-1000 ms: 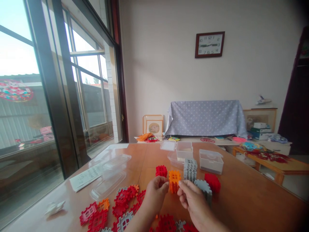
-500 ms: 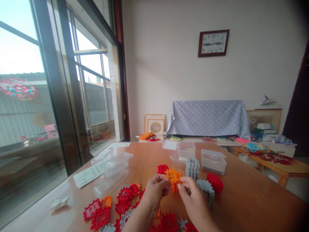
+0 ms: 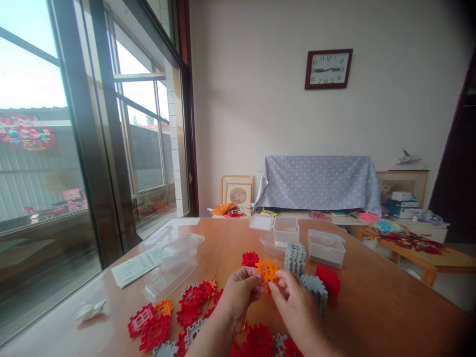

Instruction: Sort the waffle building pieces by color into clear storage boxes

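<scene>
Above the middle of the table, my left hand [image 3: 243, 290] and my right hand [image 3: 293, 297] grip orange interlocking plastic building pieces [image 3: 267, 271] between them. The left fingers pinch the near left edge; the right thumb and fingers close on the right side. How many orange pieces are held cannot be made out. Beyond my hands stands a tall stack of grey pieces [image 3: 295, 259], with a red piece [image 3: 250, 258] to its left. A second grey stack [image 3: 315, 288] and a red stack [image 3: 327, 280] are right of my right hand. Loose red pieces [image 3: 154, 332] lie left of my forearm.
Clear plastic lids [image 3: 171, 277] and a written paper [image 3: 136, 267] lie on the left, near a crumpled white tissue [image 3: 90, 311]. Two clear boxes [image 3: 326, 249] stand toward the back of the wooden table [image 3: 375, 302]. A window is at the left.
My right hand has shifted slightly left, closer to my left hand. The orange pieces have turned a little between my fingers, and the camera view has shifted slightly.
</scene>
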